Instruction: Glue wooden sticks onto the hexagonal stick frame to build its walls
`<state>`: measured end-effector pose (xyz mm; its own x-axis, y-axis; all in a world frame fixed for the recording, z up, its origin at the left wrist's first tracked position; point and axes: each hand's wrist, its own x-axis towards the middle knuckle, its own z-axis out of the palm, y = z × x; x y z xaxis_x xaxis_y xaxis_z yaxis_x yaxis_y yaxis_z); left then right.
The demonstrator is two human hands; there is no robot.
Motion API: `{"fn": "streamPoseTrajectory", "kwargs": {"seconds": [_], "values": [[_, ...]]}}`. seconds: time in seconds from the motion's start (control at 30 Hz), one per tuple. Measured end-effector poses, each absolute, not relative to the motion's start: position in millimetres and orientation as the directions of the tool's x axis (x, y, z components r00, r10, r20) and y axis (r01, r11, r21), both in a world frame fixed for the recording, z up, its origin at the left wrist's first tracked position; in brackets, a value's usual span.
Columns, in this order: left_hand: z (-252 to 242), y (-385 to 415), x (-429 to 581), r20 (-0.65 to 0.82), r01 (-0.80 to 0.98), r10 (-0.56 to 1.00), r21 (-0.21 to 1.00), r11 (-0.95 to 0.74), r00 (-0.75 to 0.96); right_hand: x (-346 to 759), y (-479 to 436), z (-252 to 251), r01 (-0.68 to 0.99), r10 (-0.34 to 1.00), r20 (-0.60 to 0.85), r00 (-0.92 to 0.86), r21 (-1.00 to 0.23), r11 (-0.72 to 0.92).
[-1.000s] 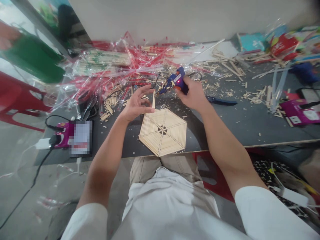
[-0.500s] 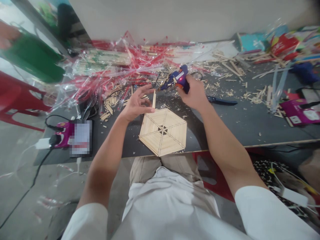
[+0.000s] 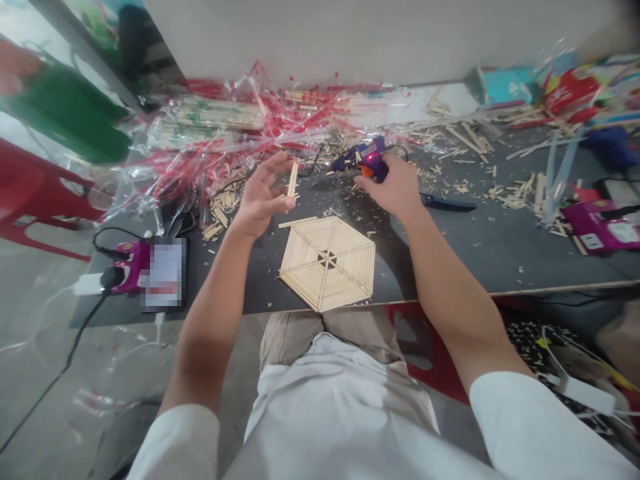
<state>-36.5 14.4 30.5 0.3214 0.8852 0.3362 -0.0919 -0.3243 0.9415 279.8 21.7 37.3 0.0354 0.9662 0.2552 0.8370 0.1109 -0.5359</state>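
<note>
A flat hexagon of glued wooden sticks (image 3: 327, 263) lies on the dark table (image 3: 450, 253) in front of me. Above its far-left corner my left hand (image 3: 261, 195) pinches one short wooden stick (image 3: 293, 179) upright between thumb and fingertips, the other fingers spread. To the right, my right hand (image 3: 395, 187) grips a blue glue gun (image 3: 361, 158) with an orange trigger, its nozzle pointing left, low over the table.
Crumpled clear and red wrapping (image 3: 235, 133) and loose stick scraps (image 3: 220, 213) cover the table's far side. A dark knife (image 3: 445, 202) lies right of my hand. A purple power strip (image 3: 127, 275) sits at the left edge, boxes (image 3: 600, 230) at the right.
My left hand has lifted the stick up and to the left, away from the hexagon. My right hand has lowered the glue gun toward the table, tilting it level.
</note>
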Motion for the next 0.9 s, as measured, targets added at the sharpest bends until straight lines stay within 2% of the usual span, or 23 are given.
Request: {"fn": "streamPoseTrajectory", "kwargs": {"seconds": [0.1, 0.2, 0.27, 0.37, 0.47, 0.57, 0.7, 0.9], "values": [[33.4, 16.8, -42.9, 0.317, -0.115, 0.921, 0.948, -0.298, 0.227, 281.4, 26.1, 25.7, 0.836, 0.956, 0.283, 0.079, -0.541, 0.091], [35.5, 20.4, -51.1, 0.294, -0.132, 0.95, 0.951, -0.28, 0.107, 280.7, 27.0, 17.1, 0.849, 0.916, 0.373, 0.15, -0.523, 0.074], [36.6, 23.9, -58.0, 0.282, -0.141, 0.958, 0.951, -0.274, 0.045, 273.9, 22.3, 18.2, 0.868, 0.901, 0.418, 0.115, -0.484, 0.114], [39.4, 27.8, -69.1, 0.275, -0.143, 0.961, 0.952, -0.27, 0.021, 248.4, 7.9, 28.9, 0.853, 0.9, 0.429, -0.078, -0.438, 0.283], [42.8, 27.6, -77.9, 0.267, -0.142, 0.963, 0.955, -0.26, 0.031, 211.1, -4.3, 38.5, 0.737, 0.865, 0.393, -0.312, -0.475, 0.481], [43.1, 25.6, -81.0, 0.26, -0.161, 0.965, 0.954, -0.253, 0.025, 178.8, -2.9, 37.7, 0.672, 0.813, 0.342, -0.472, -0.458, 0.582], [39.8, 24.6, -77.2, 0.222, -0.206, 0.975, 0.954, -0.219, -0.007, 156.2, 13.0, 25.9, 0.704, 0.815, 0.258, -0.519, -0.411, 0.579], [42.0, 19.5, -65.4, 0.186, -0.277, 0.982, 0.942, -0.189, -0.04, 153.4, 26.4, 16.1, 0.732, 0.86, 0.235, -0.453, -0.453, 0.509]]}}
